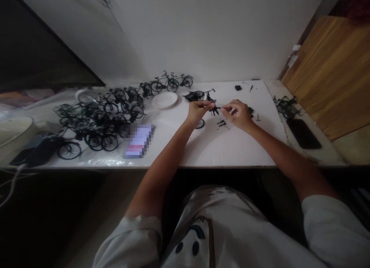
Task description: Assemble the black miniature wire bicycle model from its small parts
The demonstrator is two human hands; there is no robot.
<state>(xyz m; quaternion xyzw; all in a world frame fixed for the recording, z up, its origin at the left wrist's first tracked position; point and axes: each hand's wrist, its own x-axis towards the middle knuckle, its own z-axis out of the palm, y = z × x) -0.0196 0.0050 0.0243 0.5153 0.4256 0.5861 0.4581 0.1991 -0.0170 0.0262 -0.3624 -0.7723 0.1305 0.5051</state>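
Observation:
My left hand (198,112) pinches a small black model bicycle part (214,110), which looks like part of a frame. From the other side, my right hand (239,114) has thumb and forefinger closed on the thin end of the same piece. Just below my left hand, a small spoked wheel (200,124) shows partly. A small black bracket-like part (221,123) lies on the white board (214,148) under my hands. Behind my left hand are more black bicycle parts (198,94), partly covered. My right hand hides most of a dark green piece (251,112).
Several assembled model bicycles (110,106) crowd the left side. A white plate (165,100) and a phone with a lit screen (139,140) lie nearer. A small screw-like tool (258,117) rests at right; a dark phone (304,134) lies beyond the board's edge.

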